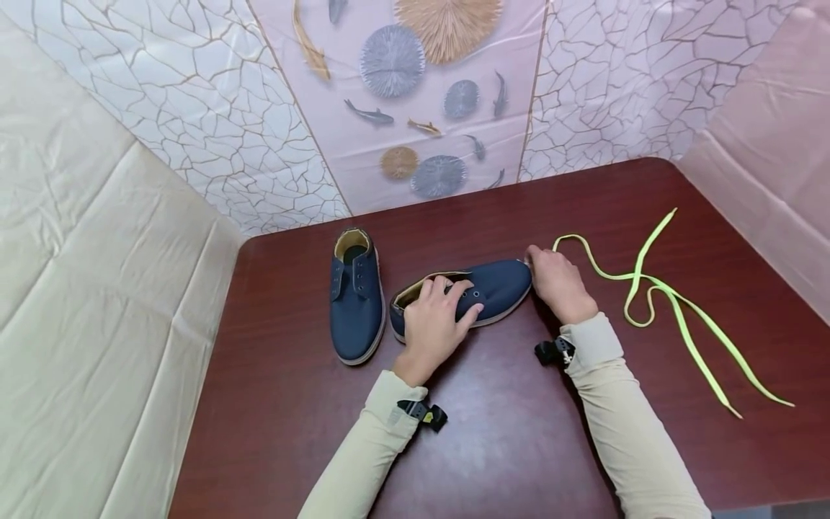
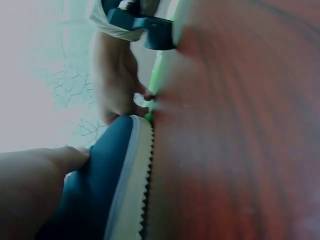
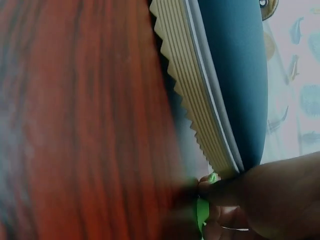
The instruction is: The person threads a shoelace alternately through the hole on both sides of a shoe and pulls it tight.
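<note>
A dark blue shoe (image 1: 496, 285) lies sideways on the table, toe to the right, its eyelets unlaced. My left hand (image 1: 433, 323) holds it at the opening, fingers bent over the tongue area and thumb along the near side. In the left wrist view a digit presses on the blue upper (image 2: 107, 160). At the toe, my right hand (image 1: 563, 282) pinches a neon yellow-green shoelace (image 1: 599, 270). The right wrist view shows the lace (image 3: 202, 212) between its fingertips, close beside the ridged sole (image 3: 192, 100). Part of the lace is hidden in that hand.
A matching unlaced shoe (image 1: 355, 310) stands to the left, toe toward me. More yellow-green lace (image 1: 690, 342) lies crossed and looped on the right of the dark red table (image 1: 493, 432). Patterned cloth (image 1: 415, 130) hangs behind, with pale cloth walls at both sides.
</note>
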Available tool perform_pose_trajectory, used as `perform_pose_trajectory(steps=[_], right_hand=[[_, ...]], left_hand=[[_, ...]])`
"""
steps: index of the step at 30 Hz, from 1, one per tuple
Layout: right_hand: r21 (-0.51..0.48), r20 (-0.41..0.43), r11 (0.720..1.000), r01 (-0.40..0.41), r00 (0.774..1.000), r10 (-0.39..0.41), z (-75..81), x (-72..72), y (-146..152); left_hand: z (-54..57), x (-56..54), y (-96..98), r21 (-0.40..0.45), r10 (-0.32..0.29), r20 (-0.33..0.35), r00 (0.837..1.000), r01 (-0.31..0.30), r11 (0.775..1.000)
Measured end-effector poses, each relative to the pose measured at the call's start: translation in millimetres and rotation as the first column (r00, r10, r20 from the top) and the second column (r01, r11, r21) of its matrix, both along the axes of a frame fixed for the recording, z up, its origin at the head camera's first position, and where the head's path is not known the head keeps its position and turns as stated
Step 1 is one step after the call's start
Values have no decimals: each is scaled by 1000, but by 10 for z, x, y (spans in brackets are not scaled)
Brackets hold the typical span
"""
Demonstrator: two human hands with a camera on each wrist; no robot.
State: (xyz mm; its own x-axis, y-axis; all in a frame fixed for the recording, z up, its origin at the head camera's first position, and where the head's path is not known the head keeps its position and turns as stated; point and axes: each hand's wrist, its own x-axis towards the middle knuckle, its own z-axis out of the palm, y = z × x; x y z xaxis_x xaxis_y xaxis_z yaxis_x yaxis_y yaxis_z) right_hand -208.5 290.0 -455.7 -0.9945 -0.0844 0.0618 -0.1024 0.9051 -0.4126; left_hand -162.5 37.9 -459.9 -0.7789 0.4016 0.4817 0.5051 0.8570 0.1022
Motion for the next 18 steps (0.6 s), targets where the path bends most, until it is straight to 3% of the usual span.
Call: perform_pose_trajectory(steps=[4, 8, 10, 13, 16, 18], right_hand=[[-8, 84, 999, -31, 996, 32, 5, -66, 60], [-150, 158, 989, -17, 987, 41, 66, -110, 182], [-260, 188, 965, 18, 982, 33, 106, -121, 220], [-438, 215, 897, 61, 976, 38, 155, -142, 220], [-609, 218, 786, 112, 975, 31, 223, -137, 152], [-668, 196, 732, 131, 981, 3, 282, -118, 92]], left_hand=[[20, 8, -40, 81, -31, 78, 996, 25, 996], [62, 6, -27, 154, -99, 136, 986, 77, 985], [88, 3, -11, 184, -142, 150, 978, 114, 976], [131, -6, 2, 225, -199, 181, 963, 156, 962], [174, -31, -4, 255, -230, 245, 942, 167, 952], [201, -54, 6, 270, -225, 284, 932, 148, 951]])
